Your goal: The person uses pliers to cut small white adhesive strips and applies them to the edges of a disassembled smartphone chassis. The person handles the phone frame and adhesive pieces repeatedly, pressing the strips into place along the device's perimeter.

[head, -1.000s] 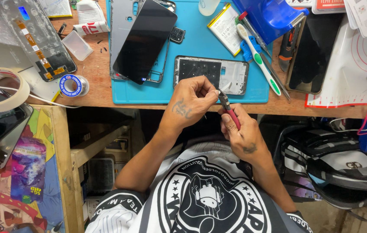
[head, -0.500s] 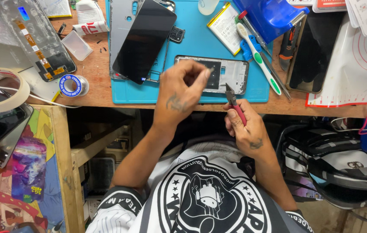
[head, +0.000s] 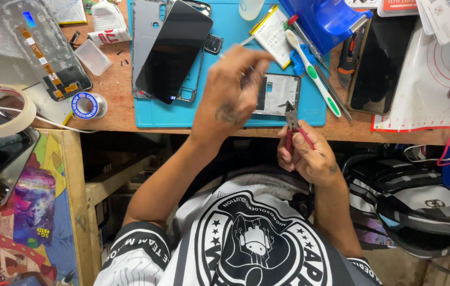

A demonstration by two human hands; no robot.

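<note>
Left hand [head: 233, 92]: raised since the earlier frame from the table's edge over the blue mat [head: 151, 116], fingers bunched narrow; whether anything was pinched could not be told. Phone frame [head: 278, 95]: lain flat on the mat, partly covered by that hand. Right hand [head: 307, 156]: shifted little, closed around red-handled pliers [head: 293, 124], tips pointed toward the frame.

Surroundings, left to right: tape roll [head: 0, 111] and small blue spool [head: 86, 105] were set on the wooden table [head: 114, 90]; a dark phone screen [head: 174, 50] was laid on the mat; a toothbrush [head: 312, 71] was placed just right of the frame; a white mat [head: 421, 90] was spread at far right.
</note>
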